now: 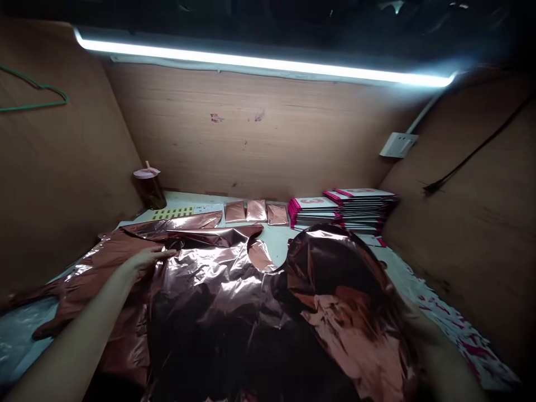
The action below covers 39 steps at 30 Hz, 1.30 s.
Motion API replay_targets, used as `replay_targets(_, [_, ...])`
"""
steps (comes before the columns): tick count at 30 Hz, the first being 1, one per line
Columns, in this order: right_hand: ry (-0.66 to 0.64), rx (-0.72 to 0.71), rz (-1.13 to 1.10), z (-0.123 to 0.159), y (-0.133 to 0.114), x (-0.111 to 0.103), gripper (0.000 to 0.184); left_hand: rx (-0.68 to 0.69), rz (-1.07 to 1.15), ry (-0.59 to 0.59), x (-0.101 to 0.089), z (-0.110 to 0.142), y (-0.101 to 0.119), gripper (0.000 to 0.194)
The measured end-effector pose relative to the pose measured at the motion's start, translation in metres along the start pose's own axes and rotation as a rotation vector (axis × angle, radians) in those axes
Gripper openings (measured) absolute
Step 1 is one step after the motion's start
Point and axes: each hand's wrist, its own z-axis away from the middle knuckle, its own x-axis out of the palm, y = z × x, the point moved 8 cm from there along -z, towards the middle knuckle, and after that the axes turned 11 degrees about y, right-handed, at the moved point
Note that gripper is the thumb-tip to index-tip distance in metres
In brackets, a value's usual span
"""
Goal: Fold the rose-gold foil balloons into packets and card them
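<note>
A large rose-gold foil balloon lies crumpled across the white table. My left hand rests flat on the foil at the left, fingers stretched out toward the right. A raised fold of the same foil bulges up at the right and covers my right hand; only my right forearm shows below it, so I cannot see those fingers.
Folded foil packets lie in a row at the back. Stacks of pink-edged cards stand at the back right. A cup with a straw sits in the back left corner beside a yellow-green sheet. Wooden walls close in three sides.
</note>
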Motion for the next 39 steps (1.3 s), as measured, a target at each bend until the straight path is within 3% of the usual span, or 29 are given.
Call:
replay_targets(2, [-0.042,0.053,0.073,0.006,0.015,0.003,0.047,-0.03,-0.071,-0.018,0.01,-0.002,-0.008,0.023])
replay_targets(4, [0.054,0.079,0.161,0.003,0.026,-0.001,0.044,-0.06,-0.147,-0.041,0.02,-0.003,-0.014,0.024])
replay_targets(7, [0.14,-0.005,0.252,-0.007,0.032,-0.009,0.044,-0.041,-0.189,-0.078,0.033,-0.005,-0.01,0.029])
replay_targets(11, [0.049,-0.056,0.415,-0.018,0.051,-0.013,0.044,0.081,-0.144,-0.061,0.043,-0.01,0.005,0.041])
replay_targets(13, [0.159,-0.113,0.64,-0.027,0.049,-0.017,0.044,0.178,-0.099,-0.015,0.047,-0.012,0.016,0.05])
replay_targets(15, [0.367,-0.31,0.847,-0.033,0.02,-0.007,0.042,0.294,-0.046,0.013,0.052,-0.012,0.029,0.059])
replay_targets(17, [0.429,-0.606,0.909,-0.034,-0.027,0.039,0.038,0.41,-0.004,0.009,0.059,-0.005,0.045,0.064])
replay_targets(18, [0.344,-0.758,0.889,-0.032,-0.051,0.075,0.036,0.465,0.009,-0.003,0.062,0.001,0.053,0.064])
replay_targets(21, [-0.1,-1.108,0.76,-0.012,-0.117,0.198,0.036,0.607,0.011,-0.062,0.07,0.029,0.074,0.058])
replay_targets(24, [-0.353,-1.276,0.663,0.021,-0.174,0.293,0.062,0.711,-0.028,-0.118,0.074,0.065,0.09,0.047])
replay_targets(26, [-0.522,-1.346,0.594,0.05,-0.201,0.339,0.071,0.765,-0.055,-0.136,0.075,0.09,0.099,0.04])
replay_targets(27, [-0.605,-1.364,0.578,0.065,-0.21,0.357,0.065,0.811,-0.073,-0.125,0.075,0.102,0.104,0.038])
replay_targets(30, [-0.753,-1.32,0.633,0.092,-0.218,0.395,0.02,1.002,-0.186,-0.086,0.079,0.136,0.122,0.033])
replay_targets(31, [-0.771,-1.288,0.664,0.092,-0.217,0.402,0.01,1.051,-0.218,-0.068,0.08,0.143,0.127,0.031])
replay_targets(34, [-0.749,-1.174,0.729,0.063,-0.211,0.401,0.015,1.048,-0.215,0.04,0.071,0.135,0.135,0.033])
replay_targets(36, [-0.675,-1.08,0.781,0.021,-0.205,0.383,0.016,0.964,-0.214,0.138,0.059,0.109,0.135,0.041])
replay_targets(39, [-0.441,-0.921,0.849,-0.055,-0.201,0.329,0.022,0.835,-0.289,0.216,0.049,0.057,0.128,0.049])
